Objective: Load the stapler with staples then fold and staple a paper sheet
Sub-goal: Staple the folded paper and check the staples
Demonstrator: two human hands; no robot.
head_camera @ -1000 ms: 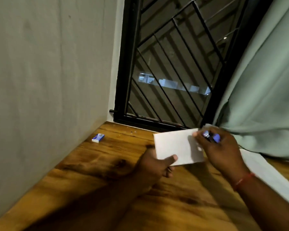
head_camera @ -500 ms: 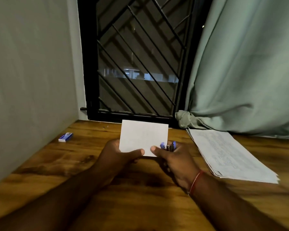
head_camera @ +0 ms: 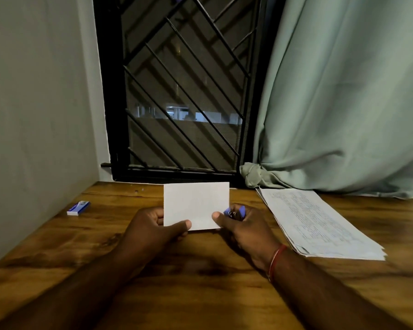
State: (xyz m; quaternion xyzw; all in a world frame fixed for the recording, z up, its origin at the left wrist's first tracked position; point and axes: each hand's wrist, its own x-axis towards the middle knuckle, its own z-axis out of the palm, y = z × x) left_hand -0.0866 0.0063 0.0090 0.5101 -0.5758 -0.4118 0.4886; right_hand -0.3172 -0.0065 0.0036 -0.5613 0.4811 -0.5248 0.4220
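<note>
1. One folded paper sheet (head_camera: 196, 206): we hold it upright over the table (head_camera: 200, 294), near the middle of the far edge, apparently to check the fold.
2. Our left hand (head_camera: 153, 227): thumb and fingers pinch the sheet's lower left corner.
3. Our right hand (head_camera: 243, 231): the thumb pinches the lower right corner, and curled fingers keep the blue stapler (head_camera: 235, 213) ready, we judge, for stapling.
4. One staple box (head_camera: 78, 207): set aside near the far left corner.
5. One paper stack (head_camera: 320, 225): lies toward the right edge.
</note>
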